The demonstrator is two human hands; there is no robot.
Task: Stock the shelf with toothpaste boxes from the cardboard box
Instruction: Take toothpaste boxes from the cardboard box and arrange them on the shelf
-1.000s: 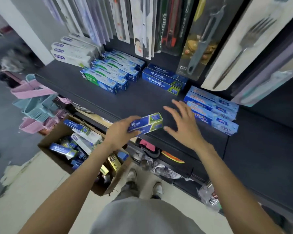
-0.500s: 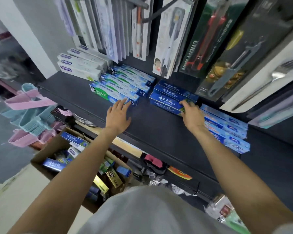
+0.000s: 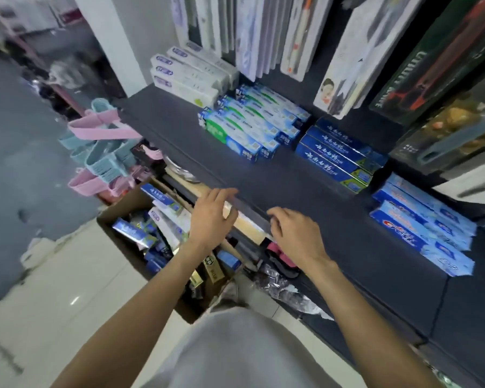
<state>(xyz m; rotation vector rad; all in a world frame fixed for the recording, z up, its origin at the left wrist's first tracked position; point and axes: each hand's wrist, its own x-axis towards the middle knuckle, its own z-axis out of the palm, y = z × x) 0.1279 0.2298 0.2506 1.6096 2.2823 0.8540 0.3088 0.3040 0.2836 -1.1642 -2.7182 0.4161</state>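
Observation:
The dark shelf point(image 3: 305, 191) carries rows of toothpaste boxes: white ones point(image 3: 185, 77) at the back left, green-and-blue ones point(image 3: 249, 127), dark blue ones point(image 3: 339, 155) and light blue ones point(image 3: 420, 222) at the right. Below its front edge, on the floor, the cardboard box point(image 3: 118, 214) holds several loose toothpaste boxes point(image 3: 135, 233). My left hand point(image 3: 210, 219) hangs over the shelf's front edge above the cardboard box, fingers relaxed and holding nothing. My right hand point(image 3: 294, 233) is beside it at the shelf edge, fingers loosely curled and holding nothing.
Carded kitchen tools and toothbrushes point(image 3: 345, 51) hang above the shelf's back. Pink and blue plastic baskets point(image 3: 101, 152) hang to the left of the shelf. A lower shelf with crumpled plastic point(image 3: 280, 289) sits under my right hand. Pale tiled floor point(image 3: 67, 289) lies to the left.
Both hands have pulled back from the toothpaste rows to the shelf's front edge. The green-and-blue box held a second ago is out of my left hand.

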